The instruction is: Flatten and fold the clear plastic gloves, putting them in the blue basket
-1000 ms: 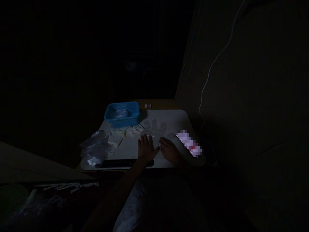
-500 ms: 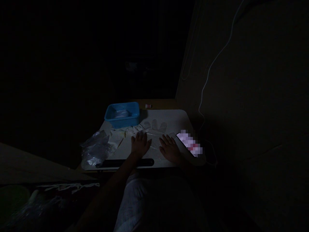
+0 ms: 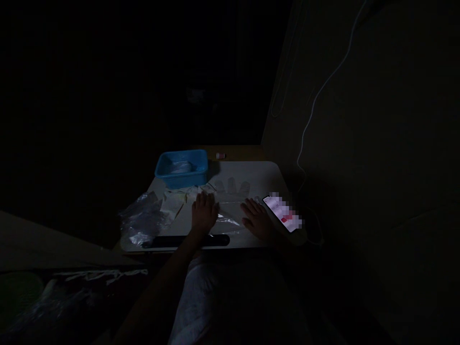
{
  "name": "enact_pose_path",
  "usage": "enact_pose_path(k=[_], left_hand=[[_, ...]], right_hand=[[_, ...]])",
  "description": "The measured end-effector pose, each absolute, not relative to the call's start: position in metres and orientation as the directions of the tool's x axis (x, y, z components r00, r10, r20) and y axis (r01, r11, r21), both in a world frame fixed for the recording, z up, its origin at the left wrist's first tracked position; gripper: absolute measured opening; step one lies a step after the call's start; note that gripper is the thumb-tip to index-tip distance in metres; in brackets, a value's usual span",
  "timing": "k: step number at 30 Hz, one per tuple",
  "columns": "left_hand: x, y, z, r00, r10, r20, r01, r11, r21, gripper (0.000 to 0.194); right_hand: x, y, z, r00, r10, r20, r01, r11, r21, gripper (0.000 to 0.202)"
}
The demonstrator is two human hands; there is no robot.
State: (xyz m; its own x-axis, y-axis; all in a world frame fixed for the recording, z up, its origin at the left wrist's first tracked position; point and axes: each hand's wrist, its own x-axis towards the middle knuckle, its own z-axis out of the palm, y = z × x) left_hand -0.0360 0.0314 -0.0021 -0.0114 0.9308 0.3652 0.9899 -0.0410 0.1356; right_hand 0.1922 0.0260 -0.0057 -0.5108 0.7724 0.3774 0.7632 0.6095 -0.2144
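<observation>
A clear plastic sheet (image 3: 230, 218) lies on the white table (image 3: 251, 172), with several rounded pale shapes (image 3: 232, 186) at its far side. My left hand (image 3: 204, 213) rests palm down at the left edge of the sheet, fingers apart. At the right edge my right hand (image 3: 257, 219) lies flat with fingers stretched out, beside a lit phone (image 3: 280, 211). Neither hand grips anything that shows. A crumpled clear plastic bag (image 3: 141, 220) sits at the table's left, and thin pale scraps (image 3: 172, 201) lie between it and my left hand.
At the back left stands a blue basket (image 3: 185, 179) with wrapped plastic inside. Behind the table is a small red and white cup (image 3: 220, 156). A dark slot (image 3: 165, 242) runs along the front edge. A white cable (image 3: 314, 103) hangs at the right.
My hands have moved slightly apart, the left one to the left and the right one to the right. More of the shiny plastic between them now shows.
</observation>
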Motion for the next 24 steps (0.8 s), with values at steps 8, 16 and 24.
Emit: enact_pose_path(k=[8,16,24], left_hand=[[-0.034,0.025,0.007,-0.117,0.920,0.374,0.983,0.053,0.177,0.043],[-0.036,0.025,0.010,-0.068,0.927,0.368,0.976,-0.015,0.217,0.041],[-0.038,0.026,0.010,0.017,0.939,0.343,0.973,-0.095,0.210,0.031]], right_hand=[[0.208,0.019,-0.023,-0.067,0.789,0.610,0.656,0.496,-0.569,0.033],[0.204,0.022,-0.030,0.040,0.830,0.557,0.636,0.409,-0.654,0.035],[0.192,0.035,-0.011,-0.047,0.852,0.522,0.671,0.414,-0.615,0.034]])
